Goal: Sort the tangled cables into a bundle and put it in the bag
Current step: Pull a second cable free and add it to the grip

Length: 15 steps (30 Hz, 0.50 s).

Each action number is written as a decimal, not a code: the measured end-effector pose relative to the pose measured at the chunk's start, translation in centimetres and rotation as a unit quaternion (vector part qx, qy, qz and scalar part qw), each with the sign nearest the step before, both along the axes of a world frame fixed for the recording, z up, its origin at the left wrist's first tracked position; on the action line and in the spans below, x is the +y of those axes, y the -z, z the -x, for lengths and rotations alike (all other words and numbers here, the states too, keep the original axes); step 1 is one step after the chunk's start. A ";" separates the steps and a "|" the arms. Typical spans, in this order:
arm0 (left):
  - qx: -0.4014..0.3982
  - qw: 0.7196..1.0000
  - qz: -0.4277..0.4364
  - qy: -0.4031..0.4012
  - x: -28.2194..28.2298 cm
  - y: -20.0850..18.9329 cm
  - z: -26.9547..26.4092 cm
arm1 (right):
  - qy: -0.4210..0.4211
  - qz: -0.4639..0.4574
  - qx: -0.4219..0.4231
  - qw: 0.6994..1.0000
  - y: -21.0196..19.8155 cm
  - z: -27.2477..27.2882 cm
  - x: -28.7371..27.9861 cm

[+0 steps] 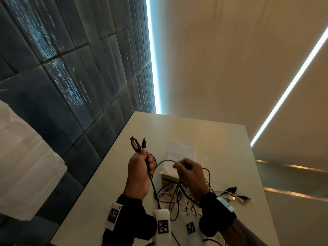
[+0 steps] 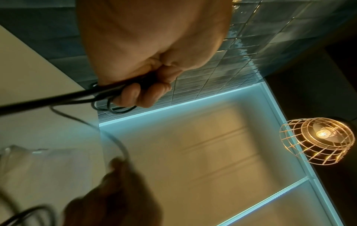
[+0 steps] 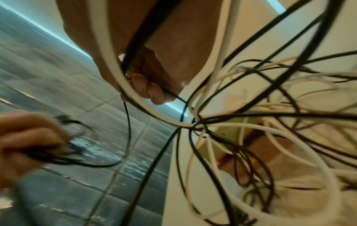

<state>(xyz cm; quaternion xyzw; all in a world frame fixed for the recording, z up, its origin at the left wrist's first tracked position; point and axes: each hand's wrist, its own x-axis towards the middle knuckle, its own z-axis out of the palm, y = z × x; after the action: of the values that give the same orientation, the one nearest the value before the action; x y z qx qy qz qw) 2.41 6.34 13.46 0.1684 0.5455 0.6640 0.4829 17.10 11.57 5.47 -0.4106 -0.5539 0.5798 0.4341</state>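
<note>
My left hand (image 1: pixel 148 163) is raised above the table and grips a few black cables in a fist; two black plugs (image 1: pixel 136 145) stick up out of it. A thin black cable (image 1: pixel 165 161) arcs from it to my right hand (image 1: pixel 177 165), which pinches that loop between its fingertips (image 3: pixel 146 90). The left wrist view shows the left fist (image 2: pixel 135 90) closed round the black strands. Under the right wrist lies the tangle of black and white cables (image 1: pixel 177 194), also seen up close as a tangle (image 3: pixel 251 130). A clear plastic bag (image 1: pixel 182 151) lies flat just beyond the hands.
The white table (image 1: pixel 221 139) is narrow, its left edge beside a dark tiled wall (image 1: pixel 71 86). A flat green and brown packet (image 1: pixel 170 177) lies under the cables. Loose plugs (image 1: pixel 232 194) trail off to the right. A wire-caged lamp (image 2: pixel 316 139) hangs overhead.
</note>
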 end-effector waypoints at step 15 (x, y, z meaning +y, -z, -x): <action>-0.114 0.987 -0.114 0.027 -0.6 -1.4 0.0 | -0.153 -0.005 0.056 0.987 -0.8 1.6 -1.7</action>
<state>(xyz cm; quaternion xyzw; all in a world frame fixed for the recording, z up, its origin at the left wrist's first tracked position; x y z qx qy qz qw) 2.42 5.76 14.89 0.1601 0.4027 0.7235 0.5374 15.55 9.90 6.23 -0.2857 -0.5880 0.6583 0.3731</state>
